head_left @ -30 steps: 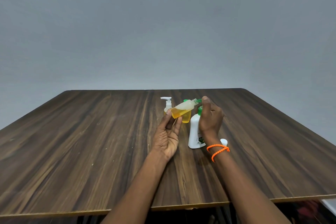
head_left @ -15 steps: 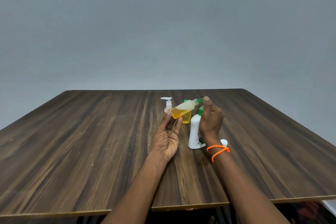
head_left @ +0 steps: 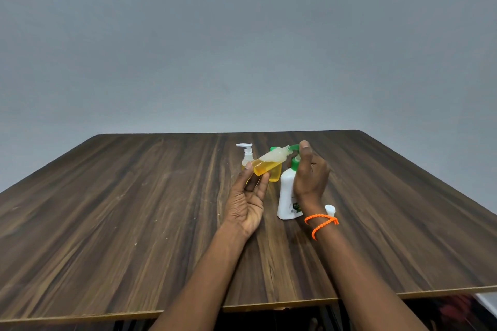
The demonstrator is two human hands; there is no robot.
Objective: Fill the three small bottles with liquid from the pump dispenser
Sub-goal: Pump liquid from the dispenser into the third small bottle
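Note:
My left hand (head_left: 248, 201) holds a small clear bottle (head_left: 270, 162) by its base with the fingertips. The bottle is tilted, its open neck against the green nozzle of the white pump dispenser (head_left: 288, 197), and yellow liquid fills its lower half. My right hand (head_left: 309, 172), with an orange bracelet on the wrist, rests on the dispenser's green pump head with a finger on top. Behind the held bottle stand a small bottle with a white pump (head_left: 247, 156) and another yellow-filled bottle (head_left: 275, 176) with a green cap.
A small white cap (head_left: 330, 209) lies on the dark wooden table (head_left: 107, 223) just right of the dispenser, beside my right wrist. A plain grey wall rises behind the table's far edge. The table's front edge runs below my forearms.

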